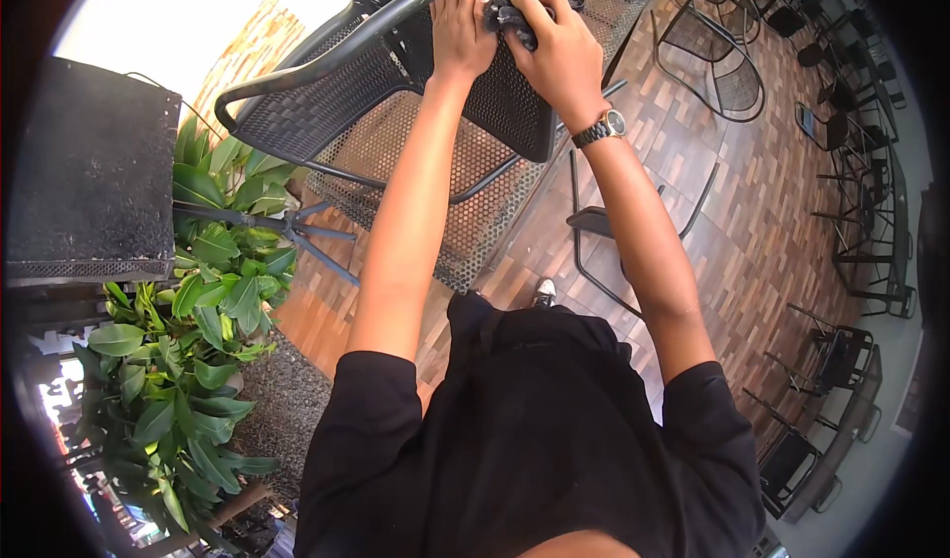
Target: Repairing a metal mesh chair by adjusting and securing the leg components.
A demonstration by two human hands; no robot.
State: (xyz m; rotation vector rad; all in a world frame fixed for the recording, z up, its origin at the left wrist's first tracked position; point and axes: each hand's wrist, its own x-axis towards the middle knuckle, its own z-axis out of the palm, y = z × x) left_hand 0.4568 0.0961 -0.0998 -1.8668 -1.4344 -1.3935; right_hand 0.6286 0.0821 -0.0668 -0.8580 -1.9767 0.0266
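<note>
A black chair (510, 108) with a woven seat and a tubular frame rests on a perforated metal table (465, 236). At the top of the view my left hand (463, 32) lies against the chair, fingers stretched out. Beside it, my right hand (562, 51), with a watch at the wrist, is closed on a dark grey cloth (507, 12) with pale specks. The cloth sits between the two hands, pressed near the chair's upper edge. Part of the cloth is hidden under the right fingers.
A black speaker-like box (94, 167) on a tripod stand (287, 224) stands to the left, above leafy plants (213, 301). Metal chairs (712, 63) stand on the wood-patterned floor (762, 187). More chairs and tables line the right wall.
</note>
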